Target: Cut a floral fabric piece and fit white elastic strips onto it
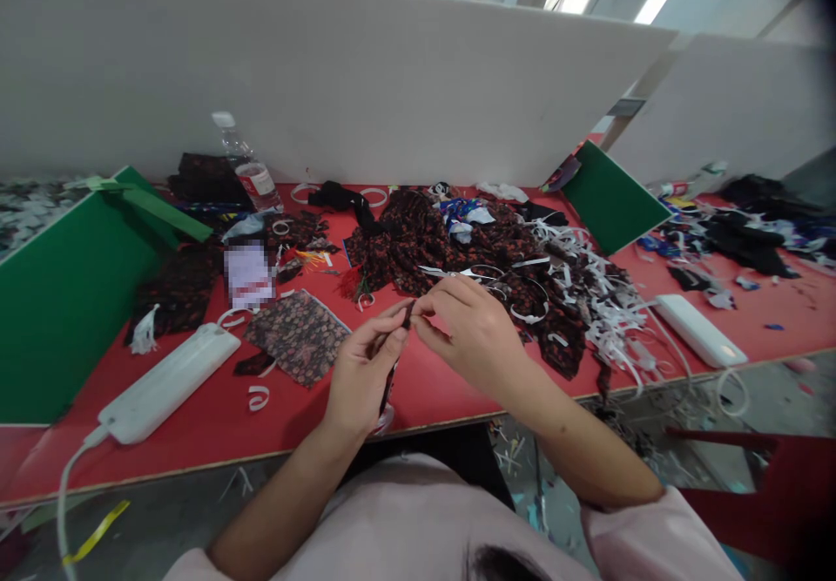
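Observation:
My left hand and my right hand meet above the front of the red table. Both pinch a narrow dark fabric strip between thumb and fingers. Part of the strip hangs below my left hand, where a small clear or whitish curved piece shows; its kind I cannot make out. Just beyond my right hand lie scissors with their blades pointing left. Behind them spreads a heap of dark floral fabric. To the left of my hands lies a flat floral fabric piece.
White power strips lie left and right, with cables. Green dividers stand at both sides of the red table. A plastic bottle leans at the back left. White scraps pile up at right. A pale panel closes the back.

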Action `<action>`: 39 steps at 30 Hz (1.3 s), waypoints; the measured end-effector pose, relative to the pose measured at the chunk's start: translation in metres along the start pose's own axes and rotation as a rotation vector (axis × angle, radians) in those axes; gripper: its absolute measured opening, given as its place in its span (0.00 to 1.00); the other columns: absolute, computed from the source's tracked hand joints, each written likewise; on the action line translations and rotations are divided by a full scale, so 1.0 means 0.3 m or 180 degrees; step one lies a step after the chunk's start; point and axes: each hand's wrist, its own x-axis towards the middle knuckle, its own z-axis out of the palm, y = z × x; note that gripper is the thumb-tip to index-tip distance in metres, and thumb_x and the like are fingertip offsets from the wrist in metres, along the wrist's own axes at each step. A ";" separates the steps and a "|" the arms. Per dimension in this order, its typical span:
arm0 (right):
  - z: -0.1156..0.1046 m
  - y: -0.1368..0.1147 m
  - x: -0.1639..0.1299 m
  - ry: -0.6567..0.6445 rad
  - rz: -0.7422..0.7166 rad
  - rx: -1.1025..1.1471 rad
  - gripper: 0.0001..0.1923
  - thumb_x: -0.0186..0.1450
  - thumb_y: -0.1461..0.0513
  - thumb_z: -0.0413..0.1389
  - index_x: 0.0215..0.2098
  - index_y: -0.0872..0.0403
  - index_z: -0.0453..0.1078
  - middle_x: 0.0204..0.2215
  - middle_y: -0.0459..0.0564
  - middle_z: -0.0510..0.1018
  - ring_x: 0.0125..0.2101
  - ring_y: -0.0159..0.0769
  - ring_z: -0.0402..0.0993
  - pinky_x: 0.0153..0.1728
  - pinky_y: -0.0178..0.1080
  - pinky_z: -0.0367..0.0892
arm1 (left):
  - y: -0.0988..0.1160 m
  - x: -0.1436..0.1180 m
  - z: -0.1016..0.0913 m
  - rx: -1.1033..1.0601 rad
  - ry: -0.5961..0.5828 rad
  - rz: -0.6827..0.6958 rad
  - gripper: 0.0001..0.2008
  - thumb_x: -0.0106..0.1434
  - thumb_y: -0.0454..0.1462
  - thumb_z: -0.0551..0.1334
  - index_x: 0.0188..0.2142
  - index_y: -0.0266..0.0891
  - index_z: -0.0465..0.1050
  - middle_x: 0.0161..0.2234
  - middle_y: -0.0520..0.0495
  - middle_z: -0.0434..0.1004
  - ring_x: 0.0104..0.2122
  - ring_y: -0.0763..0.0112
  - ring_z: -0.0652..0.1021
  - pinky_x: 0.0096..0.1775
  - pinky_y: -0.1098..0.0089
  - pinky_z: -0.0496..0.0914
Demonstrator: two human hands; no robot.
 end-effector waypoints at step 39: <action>0.079 0.148 0.097 -0.0258 0.0631 0.1323 0.05 0.60 0.68 0.53 0.34 0.55 0.69 0.31 0.47 0.72 0.34 0.32 0.67 0.38 0.35 0.63 | 0.006 0.174 -0.006 -0.1114 -0.0310 -0.1573 0.09 0.50 0.37 0.68 0.30 0.39 0.71 0.24 0.55 0.76 0.21 0.77 0.74 0.26 0.76 0.69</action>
